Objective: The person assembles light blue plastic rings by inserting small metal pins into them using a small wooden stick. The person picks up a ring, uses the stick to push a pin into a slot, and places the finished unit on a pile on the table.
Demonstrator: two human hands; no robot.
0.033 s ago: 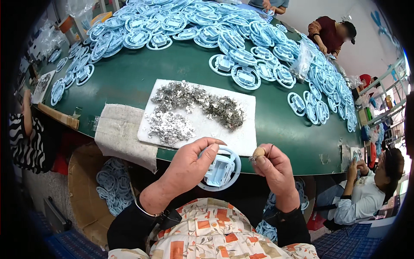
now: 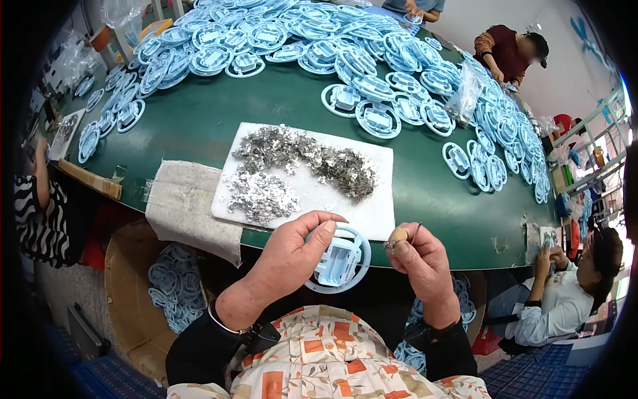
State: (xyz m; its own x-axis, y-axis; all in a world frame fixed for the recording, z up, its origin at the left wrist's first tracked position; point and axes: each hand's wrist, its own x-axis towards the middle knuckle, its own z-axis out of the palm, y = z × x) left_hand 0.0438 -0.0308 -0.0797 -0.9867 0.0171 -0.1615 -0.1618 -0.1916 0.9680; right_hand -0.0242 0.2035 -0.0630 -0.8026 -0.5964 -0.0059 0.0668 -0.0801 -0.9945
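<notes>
My left hand [image 2: 286, 249] grips a light blue plastic wheel-shaped part [image 2: 340, 261] by its left rim, thumb on top. The part has an outer ring and a boxy, recessed middle that faces up. To the right of it, apart from the ring, my right hand [image 2: 426, 265] is closed in a pinch. Small shiny metal clips [image 2: 390, 245] poke out at its fingertips, and a tan finger cover [image 2: 399, 235] shows on one finger. Beyond both hands lies a white foam board [image 2: 332, 216] bearing piles of small metal clips [image 2: 262, 196].
A green table [image 2: 465, 219] carries a big heap of blue wheel parts [image 2: 266, 33] along its far side. A folded cloth [image 2: 189, 199] hangs over the near edge. Below it stands a cardboard box [image 2: 133, 292] with more parts. Another person [image 2: 558, 292] sits at the right.
My right hand has shifted very slightly, and the metal clips at its fingertips show a little more. My left hand and the wheel part look still.
</notes>
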